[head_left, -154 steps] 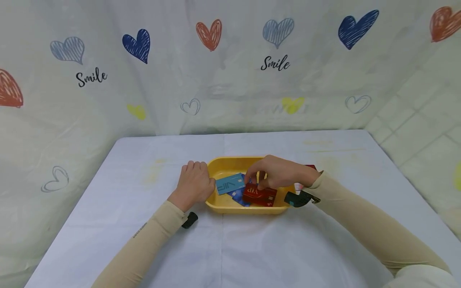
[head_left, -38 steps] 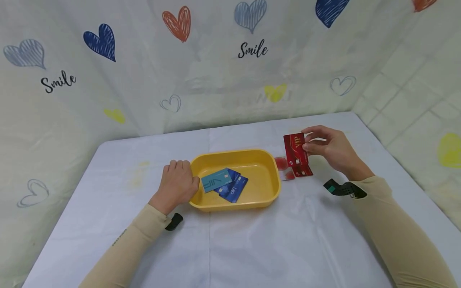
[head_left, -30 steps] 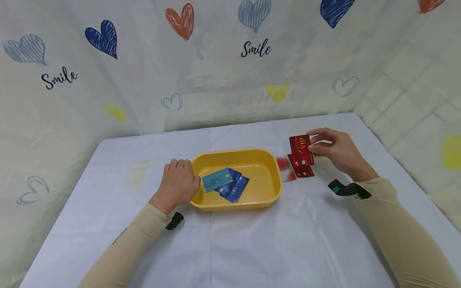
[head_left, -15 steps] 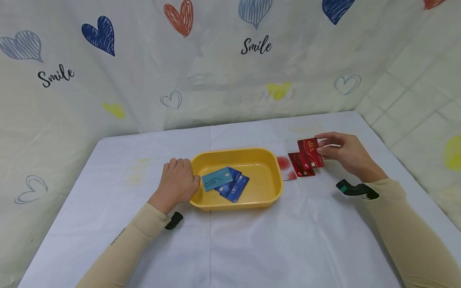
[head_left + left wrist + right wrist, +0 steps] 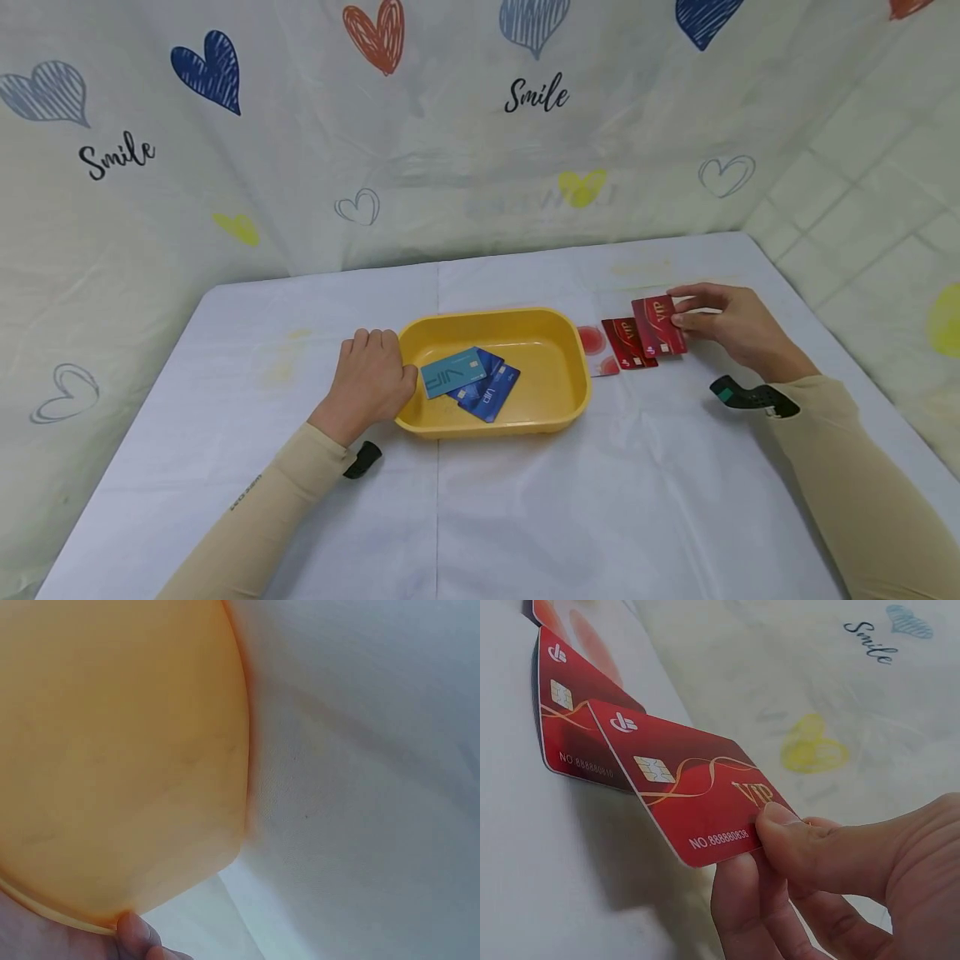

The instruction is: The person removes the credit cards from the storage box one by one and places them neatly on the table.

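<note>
My right hand (image 5: pixel 738 325) pinches a red VIP card (image 5: pixel 659 326) between thumb and fingers, at the right of the table. In the right wrist view that card (image 5: pixel 686 787) is tilted above the table, its near corner overlapping a second red VIP card (image 5: pixel 577 712). This second card (image 5: pixel 627 342) lies flat beside a white card with red round shapes (image 5: pixel 597 350). My left hand (image 5: pixel 367 383) grips the left rim of a yellow tray (image 5: pixel 555 417). Inside the tray lie a teal VIP card (image 5: pixel 452 373) and blue cards (image 5: pixel 491 395), overlapping each other.
A white cloth covers the table (image 5: pixel 525 517). Behind it hangs a pale sheet (image 5: pixel 450 150) printed with hearts and the word Smile. The tray stands left of the red cards, close to the white card.
The right hand has taken a red card out of the tray and carried it right, then lowered it beside the other red card. The left hand stays on the tray.
</note>
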### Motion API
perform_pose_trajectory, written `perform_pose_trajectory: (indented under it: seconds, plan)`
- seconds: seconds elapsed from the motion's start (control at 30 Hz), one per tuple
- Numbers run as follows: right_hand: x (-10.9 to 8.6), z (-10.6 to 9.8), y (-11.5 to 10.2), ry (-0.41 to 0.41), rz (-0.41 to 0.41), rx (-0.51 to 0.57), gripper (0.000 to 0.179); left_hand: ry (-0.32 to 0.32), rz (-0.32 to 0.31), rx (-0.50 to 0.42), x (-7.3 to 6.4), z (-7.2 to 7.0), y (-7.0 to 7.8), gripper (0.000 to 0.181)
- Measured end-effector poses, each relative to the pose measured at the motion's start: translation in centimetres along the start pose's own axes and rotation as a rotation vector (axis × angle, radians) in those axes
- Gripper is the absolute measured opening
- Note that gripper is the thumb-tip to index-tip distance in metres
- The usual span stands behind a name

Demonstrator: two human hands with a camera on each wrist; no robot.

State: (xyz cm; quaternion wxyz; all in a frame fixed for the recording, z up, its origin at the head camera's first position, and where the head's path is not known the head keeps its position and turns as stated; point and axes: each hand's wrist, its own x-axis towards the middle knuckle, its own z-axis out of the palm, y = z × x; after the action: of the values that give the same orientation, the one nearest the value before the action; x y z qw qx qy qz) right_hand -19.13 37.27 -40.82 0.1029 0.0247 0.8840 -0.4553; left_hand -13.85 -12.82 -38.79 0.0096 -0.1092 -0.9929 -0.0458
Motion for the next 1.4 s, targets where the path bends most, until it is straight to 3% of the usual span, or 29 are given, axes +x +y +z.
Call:
perform_pose_trajectory:
  seconds: [0.73,1.13,1.4]
  plan:
    - [0.8,-1.0,1.5,-0.024,0.058,-0.084,0.062,-0.001,-0.006,0.001,0.1,0.2,-0.1,0.025]
    - [0.7,-1.3,0.7,-0.054,0.091,-0.172,0.075,-0.004,-0.004,-0.008,0.1,0.0,-0.1,0.025]
    - [0.7,-1.3,0.2,-0.061,0.082,-0.236,0.073,0.002,-0.001,-0.014,0.0,0.1,-0.1,0.024]
